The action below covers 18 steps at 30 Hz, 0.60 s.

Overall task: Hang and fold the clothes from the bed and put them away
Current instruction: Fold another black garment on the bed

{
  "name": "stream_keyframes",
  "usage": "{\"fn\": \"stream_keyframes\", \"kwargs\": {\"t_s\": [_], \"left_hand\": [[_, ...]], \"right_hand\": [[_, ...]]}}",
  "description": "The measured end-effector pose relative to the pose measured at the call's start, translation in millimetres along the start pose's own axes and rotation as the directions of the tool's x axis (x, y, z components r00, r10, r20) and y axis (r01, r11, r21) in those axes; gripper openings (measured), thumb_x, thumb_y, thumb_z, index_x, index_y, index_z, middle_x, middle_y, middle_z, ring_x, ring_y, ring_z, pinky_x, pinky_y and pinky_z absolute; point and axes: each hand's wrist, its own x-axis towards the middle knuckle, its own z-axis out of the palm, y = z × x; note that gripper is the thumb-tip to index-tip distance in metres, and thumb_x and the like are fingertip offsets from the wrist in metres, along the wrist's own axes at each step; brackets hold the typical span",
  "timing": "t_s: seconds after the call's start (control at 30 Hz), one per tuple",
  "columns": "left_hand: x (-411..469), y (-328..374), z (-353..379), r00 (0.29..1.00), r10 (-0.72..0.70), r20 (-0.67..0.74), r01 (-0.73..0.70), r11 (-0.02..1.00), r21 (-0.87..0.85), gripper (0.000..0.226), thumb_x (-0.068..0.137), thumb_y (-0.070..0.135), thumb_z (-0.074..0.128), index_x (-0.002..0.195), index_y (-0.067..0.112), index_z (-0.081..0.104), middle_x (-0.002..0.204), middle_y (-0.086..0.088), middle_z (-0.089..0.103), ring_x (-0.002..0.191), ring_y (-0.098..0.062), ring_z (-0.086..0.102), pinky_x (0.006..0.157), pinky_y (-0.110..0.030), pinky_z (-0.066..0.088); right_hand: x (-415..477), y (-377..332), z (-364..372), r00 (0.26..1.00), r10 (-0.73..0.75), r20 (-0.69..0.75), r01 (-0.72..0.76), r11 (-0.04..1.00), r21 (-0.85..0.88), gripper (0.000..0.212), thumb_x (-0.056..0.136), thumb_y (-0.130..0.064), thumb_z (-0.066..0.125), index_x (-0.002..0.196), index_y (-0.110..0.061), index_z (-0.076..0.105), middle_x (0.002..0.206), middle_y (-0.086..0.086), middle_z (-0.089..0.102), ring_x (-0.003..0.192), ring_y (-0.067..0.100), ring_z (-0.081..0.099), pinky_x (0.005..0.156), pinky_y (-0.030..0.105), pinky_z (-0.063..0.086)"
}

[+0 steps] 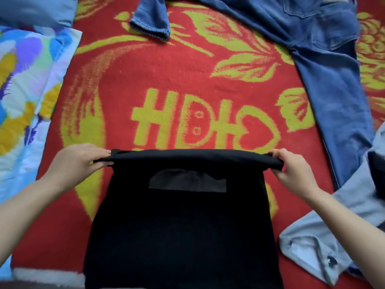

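Note:
A black garment [183, 228] lies on the red and yellow blanket [187, 80] that covers the bed, close to the near edge. Its far edge is folded over into a thick band. My left hand [83, 159] pinches the left end of that band. My right hand [291, 165] grips the right end, fingers curled over the fabric. A grey patch shows just below the fold. Blue jeans [325, 65] lie spread out at the far right of the bed.
A light grey-blue garment [333, 230] is crumpled at the right, beside my right forearm. A multicoloured quilt [27, 84] covers the left side. A blue pillow or cloth [35, 9] lies at the far left corner.

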Motion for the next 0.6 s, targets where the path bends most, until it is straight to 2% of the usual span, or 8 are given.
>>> {"fn": "stream_keyframes", "kwargs": {"t_s": [0.07,0.13,0.3,0.4,0.47,0.5,0.53,0.6], "left_hand": [[-33,6,1,0.994,0.106,0.007,-0.106,0.992,0.071,0.033,0.080,0.032,0.055,0.080,0.006,0.075,0.084,-0.008,0.073,0.078,-0.018,0.061,0.056,-0.032,0.048],[-64,15,7,0.984,0.173,-0.028,-0.169,0.978,0.120,0.040,0.089,0.033,0.047,0.080,0.006,0.074,0.087,-0.009,0.073,0.084,-0.017,0.053,0.061,-0.031,0.041],[-132,40,34,0.959,0.280,-0.038,-0.265,0.936,0.231,0.050,0.100,0.025,0.034,0.077,0.004,0.073,0.087,-0.012,0.072,0.084,-0.024,0.048,0.064,-0.034,0.033],[-158,53,58,0.960,0.244,0.134,-0.277,0.893,0.354,0.039,0.086,0.026,0.043,0.068,0.006,0.070,0.084,-0.012,0.070,0.082,-0.026,0.046,0.066,-0.039,0.032],[-165,62,68,0.950,0.154,0.273,-0.250,0.896,0.366,0.048,0.083,0.044,0.044,0.056,0.009,0.063,0.074,-0.010,0.065,0.073,-0.028,0.048,0.065,-0.039,0.033],[-163,66,69,0.956,0.108,0.274,-0.207,0.908,0.364,0.054,0.084,0.051,0.042,0.053,0.010,0.059,0.068,-0.009,0.060,0.067,-0.028,0.051,0.063,-0.038,0.033],[-156,70,69,0.969,0.056,0.242,-0.142,0.922,0.359,0.058,0.087,0.054,0.040,0.054,0.010,0.059,0.066,-0.009,0.057,0.063,-0.028,0.053,0.061,-0.038,0.034],[-129,77,65,0.990,-0.059,0.126,0.011,0.937,0.348,0.051,0.089,0.046,0.041,0.072,0.006,0.067,0.076,-0.013,0.060,0.067,-0.032,0.057,0.059,-0.040,0.039]], "right_hand": [[-33,3,4,0.992,-0.128,-0.007,0.127,0.991,-0.039,0.039,0.063,-0.004,0.061,0.097,-0.017,0.050,0.095,0.016,0.070,0.091,0.034,0.067,0.072,0.037,0.043],[-60,4,9,0.977,-0.213,-0.029,0.208,0.971,-0.115,0.028,0.066,-0.009,0.050,0.093,-0.016,0.045,0.102,0.015,0.070,0.105,0.026,0.058,0.077,0.033,0.038],[-119,6,29,0.908,-0.417,0.034,0.407,0.860,-0.308,0.016,0.074,-0.003,0.040,0.084,-0.015,0.043,0.108,0.012,0.069,0.111,0.027,0.054,0.079,0.035,0.037],[-145,12,51,0.893,-0.313,0.323,0.433,0.794,-0.427,0.023,0.066,-0.007,0.060,0.082,-0.013,0.045,0.116,0.018,0.065,0.117,0.031,0.047,0.086,0.042,0.034],[-150,11,58,0.820,-0.130,0.557,0.435,0.775,-0.459,0.049,0.039,-0.024,0.087,0.076,-0.012,0.056,0.120,0.022,0.062,0.118,0.034,0.048,0.089,0.047,0.032],[-150,8,59,0.796,-0.079,0.600,0.423,0.781,-0.460,0.055,0.031,-0.036,0.090,0.072,-0.012,0.061,0.120,0.023,0.061,0.118,0.035,0.051,0.089,0.047,0.031],[-146,4,58,0.797,-0.077,0.598,0.427,0.773,-0.469,0.054,0.034,-0.046,0.088,0.069,-0.012,0.064,0.120,0.022,0.061,0.118,0.035,0.051,0.089,0.047,0.031],[-136,-10,57,0.844,-0.170,0.508,0.426,0.788,-0.445,0.045,0.060,-0.055,0.071,0.070,-0.012,0.066,0.120,0.022,0.062,0.119,0.032,0.047,0.090,0.044,0.032]]}}
